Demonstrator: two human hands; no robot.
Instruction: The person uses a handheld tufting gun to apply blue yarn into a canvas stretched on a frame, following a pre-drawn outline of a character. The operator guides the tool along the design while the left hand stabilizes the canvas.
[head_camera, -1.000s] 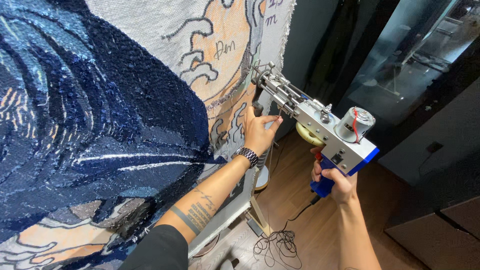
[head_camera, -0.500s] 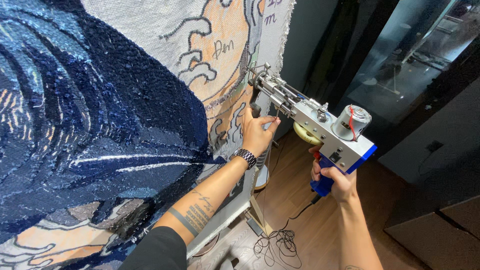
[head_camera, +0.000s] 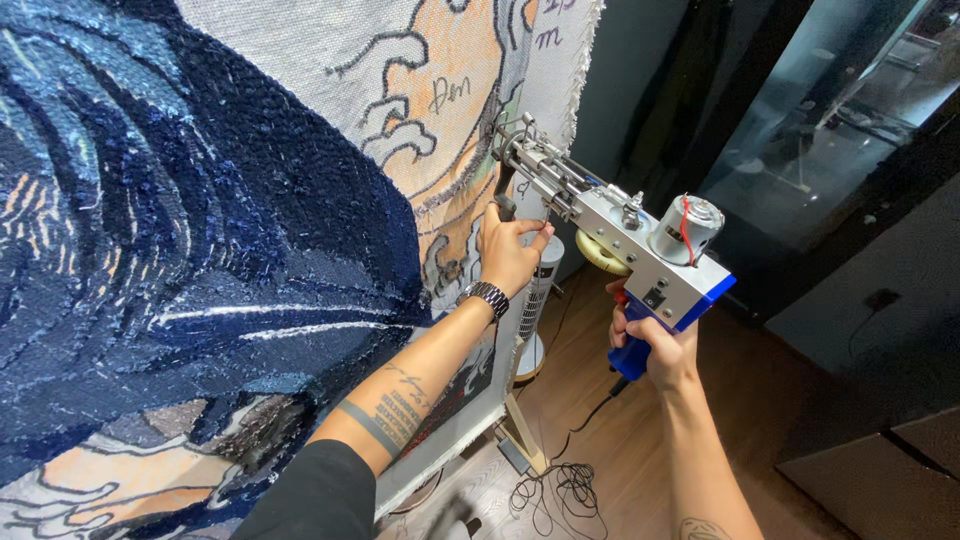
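Moved since earlier frame: left hand (head_camera: 508, 252) shifted up slightly, fingers now wrapped around black front handle of tufting gun (head_camera: 610, 235). Right hand (head_camera: 655, 345) at 4 o'clock from left, fingers closed on blue rear grip. Gun long axis running 10 to 4 o'clock, needle tip touching cloth (head_camera: 470, 120) beside dark blue pile (head_camera: 200, 230). Left hand nearer the tip. Cord (head_camera: 560, 470) trailing on floor.

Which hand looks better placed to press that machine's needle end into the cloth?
Likely the left hand: it grips the front handle of the tufting gun, just behind the needle end by the stretched cloth. The right hand holds the blue rear grip, farther back.
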